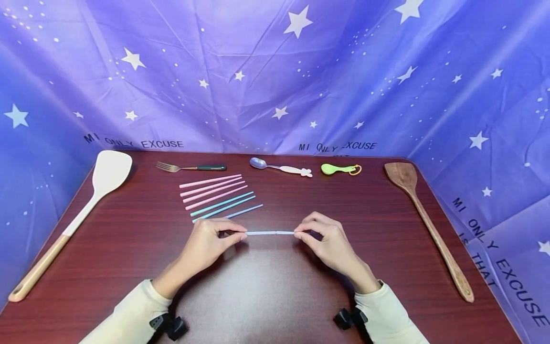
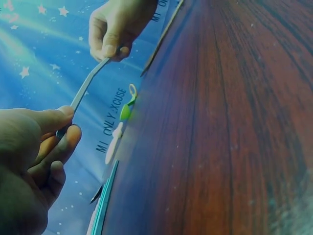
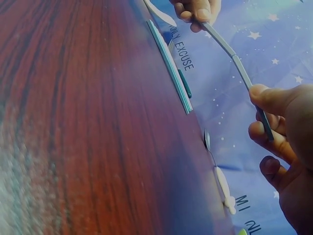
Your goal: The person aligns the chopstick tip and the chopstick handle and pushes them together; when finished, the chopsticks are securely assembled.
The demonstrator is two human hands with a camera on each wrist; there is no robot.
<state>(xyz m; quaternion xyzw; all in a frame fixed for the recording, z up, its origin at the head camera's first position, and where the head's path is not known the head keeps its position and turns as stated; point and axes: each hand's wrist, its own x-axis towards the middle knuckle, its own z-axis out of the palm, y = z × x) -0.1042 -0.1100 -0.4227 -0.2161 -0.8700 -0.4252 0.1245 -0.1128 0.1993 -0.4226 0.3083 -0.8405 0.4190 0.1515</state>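
Observation:
Both hands hold a pale blue chopstick level above the table, one at each end. My left hand pinches its left end between thumb and fingers. On the other end, my right hand has a similar pinch. In the wrist views the chopstick shows a kink partway along, and its two lengths meet at an angle. Behind the left hand lie several pink chopsticks, two teal chopsticks and one blue chopstick, whose near part is hidden by that hand.
Along the table's back edge lie a green-handled fork, a white-handled spoon and a small green spoon. A white turner lies at the left and a wooden turner at the right. A starry cloth hangs behind.

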